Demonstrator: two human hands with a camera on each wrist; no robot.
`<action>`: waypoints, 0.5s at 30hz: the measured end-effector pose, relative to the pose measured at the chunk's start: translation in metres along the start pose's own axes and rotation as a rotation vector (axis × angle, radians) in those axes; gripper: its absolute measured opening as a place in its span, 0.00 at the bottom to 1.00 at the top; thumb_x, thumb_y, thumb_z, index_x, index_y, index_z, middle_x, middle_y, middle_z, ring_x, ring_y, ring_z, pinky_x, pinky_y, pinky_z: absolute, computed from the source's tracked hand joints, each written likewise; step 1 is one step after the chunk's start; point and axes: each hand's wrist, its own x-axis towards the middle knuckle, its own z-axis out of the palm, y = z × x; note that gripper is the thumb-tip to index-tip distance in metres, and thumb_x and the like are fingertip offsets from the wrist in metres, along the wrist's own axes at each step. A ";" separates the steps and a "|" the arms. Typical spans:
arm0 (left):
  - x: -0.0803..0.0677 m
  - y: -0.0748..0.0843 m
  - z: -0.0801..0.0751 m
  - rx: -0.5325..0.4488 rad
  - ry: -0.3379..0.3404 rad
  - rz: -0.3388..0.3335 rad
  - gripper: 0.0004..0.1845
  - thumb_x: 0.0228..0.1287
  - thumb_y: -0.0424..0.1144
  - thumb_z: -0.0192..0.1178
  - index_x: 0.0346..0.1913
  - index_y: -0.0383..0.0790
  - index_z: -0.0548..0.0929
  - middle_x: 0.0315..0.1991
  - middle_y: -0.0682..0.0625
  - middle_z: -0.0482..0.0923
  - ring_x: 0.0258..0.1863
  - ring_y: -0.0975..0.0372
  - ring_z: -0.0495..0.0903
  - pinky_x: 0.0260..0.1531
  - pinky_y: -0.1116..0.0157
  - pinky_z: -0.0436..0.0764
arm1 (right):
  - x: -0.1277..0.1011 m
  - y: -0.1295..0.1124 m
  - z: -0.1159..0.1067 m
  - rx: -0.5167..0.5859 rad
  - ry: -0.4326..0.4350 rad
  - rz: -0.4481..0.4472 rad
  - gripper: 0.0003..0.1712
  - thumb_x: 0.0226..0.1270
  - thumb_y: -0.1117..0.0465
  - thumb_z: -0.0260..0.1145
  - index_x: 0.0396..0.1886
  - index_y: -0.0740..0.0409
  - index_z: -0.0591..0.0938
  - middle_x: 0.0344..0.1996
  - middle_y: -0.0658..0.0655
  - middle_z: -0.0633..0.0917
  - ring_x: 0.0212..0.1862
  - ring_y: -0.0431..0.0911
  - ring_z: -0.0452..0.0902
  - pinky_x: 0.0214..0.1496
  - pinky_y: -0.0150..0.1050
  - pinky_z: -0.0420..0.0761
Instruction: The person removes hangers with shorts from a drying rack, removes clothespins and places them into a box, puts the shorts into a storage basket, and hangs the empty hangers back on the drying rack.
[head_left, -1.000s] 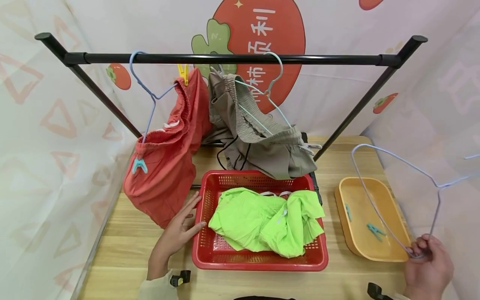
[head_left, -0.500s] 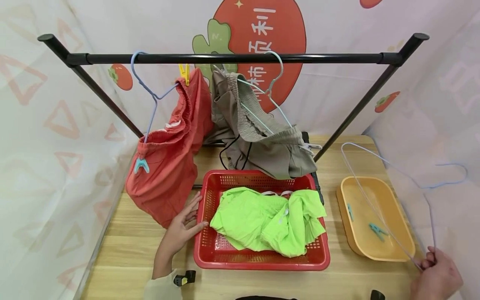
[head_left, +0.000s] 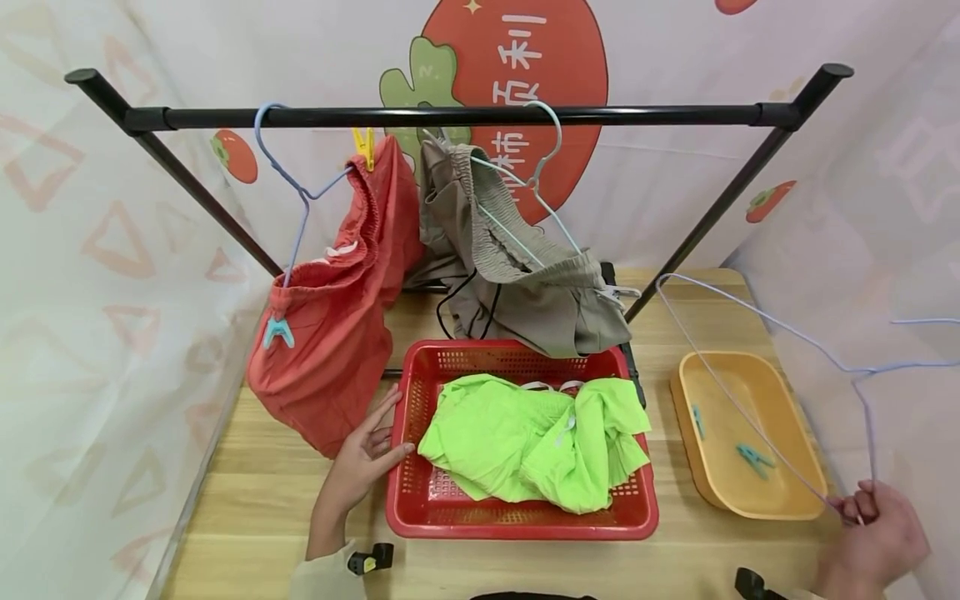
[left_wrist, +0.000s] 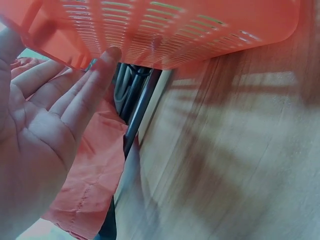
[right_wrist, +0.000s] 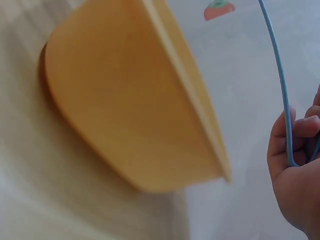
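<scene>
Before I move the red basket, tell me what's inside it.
Green cloth lies bunched in the red basket, with white bits along the cloth's far edge. Some basket floor shows at near left; anything beneath the cloth is covered.

Black rack (head_left: 450, 117) above desk (head_left: 217, 517); red garment (head_left: 318, 358) and grey garment (head_left: 536, 308) hanging from it, side by side. Yellow-orange tub (head_left: 757, 392) on desk, teal clips (head_left: 752, 457) inside. White curtain (head_left: 652, 192) behind, red fruit print (head_left: 573, 75).
</scene>
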 end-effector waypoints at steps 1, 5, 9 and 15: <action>-0.001 0.000 0.000 -0.016 0.005 -0.002 0.42 0.64 0.25 0.69 0.79 0.41 0.64 0.81 0.45 0.52 0.60 0.41 0.79 0.51 0.61 0.82 | -0.003 0.002 0.005 0.064 -0.045 -0.021 0.10 0.66 0.79 0.64 0.24 0.80 0.80 0.11 0.60 0.72 0.10 0.46 0.67 0.11 0.38 0.76; -0.002 -0.002 0.001 -0.077 0.013 0.002 0.43 0.63 0.22 0.69 0.79 0.40 0.64 0.81 0.46 0.52 0.59 0.44 0.80 0.50 0.59 0.83 | -0.021 0.010 0.026 0.199 -0.207 -0.085 0.09 0.67 0.81 0.62 0.26 0.84 0.76 0.12 0.62 0.71 0.14 0.48 0.68 0.14 0.39 0.79; -0.002 -0.005 0.003 -0.127 0.018 0.005 0.42 0.64 0.21 0.67 0.79 0.40 0.64 0.81 0.47 0.52 0.61 0.44 0.78 0.51 0.58 0.83 | -0.044 0.019 0.051 0.305 -0.388 -0.115 0.07 0.69 0.83 0.58 0.30 0.87 0.75 0.17 0.67 0.75 0.19 0.52 0.71 0.23 0.41 0.84; -0.003 -0.011 0.003 -0.171 0.018 0.014 0.41 0.66 0.20 0.64 0.80 0.39 0.62 0.82 0.45 0.50 0.61 0.42 0.77 0.51 0.56 0.83 | -0.075 0.029 0.091 0.316 -0.623 -0.081 0.06 0.73 0.82 0.55 0.36 0.88 0.74 0.23 0.69 0.75 0.27 0.54 0.73 0.34 0.43 0.86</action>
